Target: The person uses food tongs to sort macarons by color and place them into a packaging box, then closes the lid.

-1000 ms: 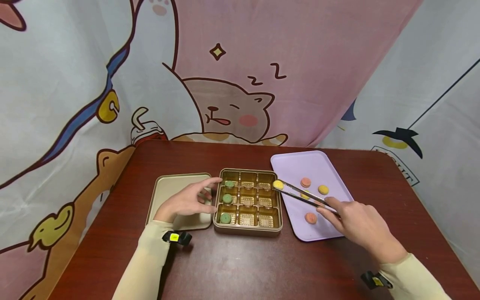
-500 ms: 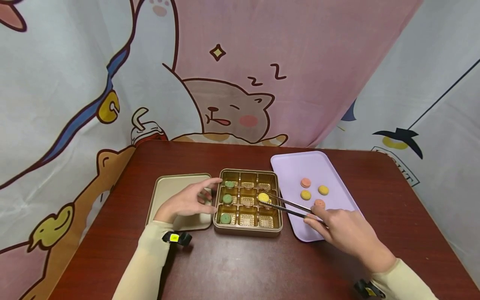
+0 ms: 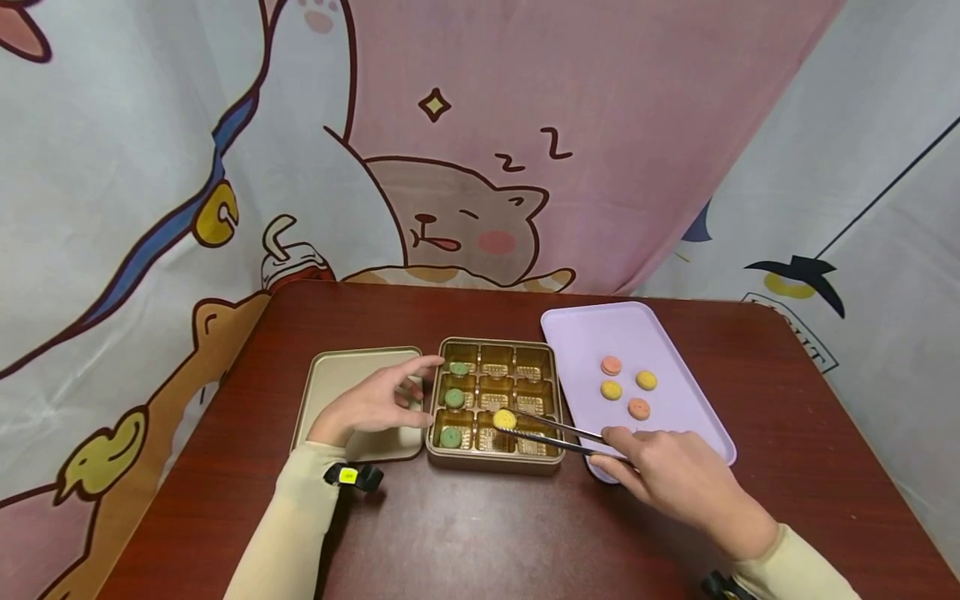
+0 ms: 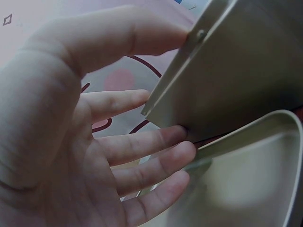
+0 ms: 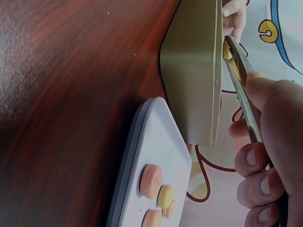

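Note:
My right hand (image 3: 678,479) grips metal tongs (image 3: 564,442), and their tips pinch a yellow macaron (image 3: 505,419). The macaron is over the front middle compartment of a gold box (image 3: 491,465) with a divided insert. Three green macarons (image 3: 454,398) sit in its left column, one per compartment. In the right wrist view, the tongs (image 5: 246,106) reach over the box wall (image 5: 194,71). My left hand (image 3: 375,404) has its fingers spread at the box's left side. Thumb and fingertips touch the wall (image 4: 236,66) in the left wrist view.
The gold lid (image 3: 348,375) lies left of the box, partly under my left hand. To the right, a lilac tray (image 3: 592,329) bears pink macarons (image 3: 639,408) and yellow macarons (image 3: 646,380). A patterned cloth (image 3: 637,125) hangs behind the dark red table (image 3: 450,533).
My right hand has moved left and toward me. The yellow macaron in the tongs went from the box's right edge, across the middle row, to the front middle compartment. My left hand has stayed still.

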Available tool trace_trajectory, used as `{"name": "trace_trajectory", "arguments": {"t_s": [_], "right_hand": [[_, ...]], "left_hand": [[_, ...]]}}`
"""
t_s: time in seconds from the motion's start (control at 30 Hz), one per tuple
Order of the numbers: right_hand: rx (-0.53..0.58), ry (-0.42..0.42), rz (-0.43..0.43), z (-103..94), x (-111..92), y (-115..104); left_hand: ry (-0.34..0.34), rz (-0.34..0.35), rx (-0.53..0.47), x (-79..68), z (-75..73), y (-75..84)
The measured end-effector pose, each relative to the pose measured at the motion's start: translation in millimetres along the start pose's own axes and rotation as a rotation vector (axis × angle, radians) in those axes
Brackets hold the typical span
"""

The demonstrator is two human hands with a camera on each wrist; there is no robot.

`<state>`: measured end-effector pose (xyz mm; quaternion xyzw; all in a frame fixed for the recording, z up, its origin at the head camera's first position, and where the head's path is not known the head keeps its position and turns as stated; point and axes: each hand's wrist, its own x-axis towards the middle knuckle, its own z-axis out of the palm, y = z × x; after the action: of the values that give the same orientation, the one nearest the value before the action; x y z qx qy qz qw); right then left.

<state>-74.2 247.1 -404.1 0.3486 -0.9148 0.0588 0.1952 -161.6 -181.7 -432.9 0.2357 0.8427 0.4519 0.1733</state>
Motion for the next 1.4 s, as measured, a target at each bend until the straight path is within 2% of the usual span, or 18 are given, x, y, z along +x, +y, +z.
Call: {"name": "trace_trajectory", "arguments": {"t_s": [0.4, 0.97, 1.4], "right_hand": [[0.004, -0.047, -0.001, -1.0, 0.9, -4.2], [0.007, -0.027, 0.011, -3.2, 2.7, -5.1], [-0.024, 0.001, 0.024, -9.8, -5.9, 1.9]], "left_hand": [[0.001, 0.006, 0.001, -0.4, -0.7, -0.7], [0.001, 0.007, -0.005, 0.0, -0.5, -0.1], [0.001, 0.007, -0.008, -0.2, -0.7, -0.6]]}}
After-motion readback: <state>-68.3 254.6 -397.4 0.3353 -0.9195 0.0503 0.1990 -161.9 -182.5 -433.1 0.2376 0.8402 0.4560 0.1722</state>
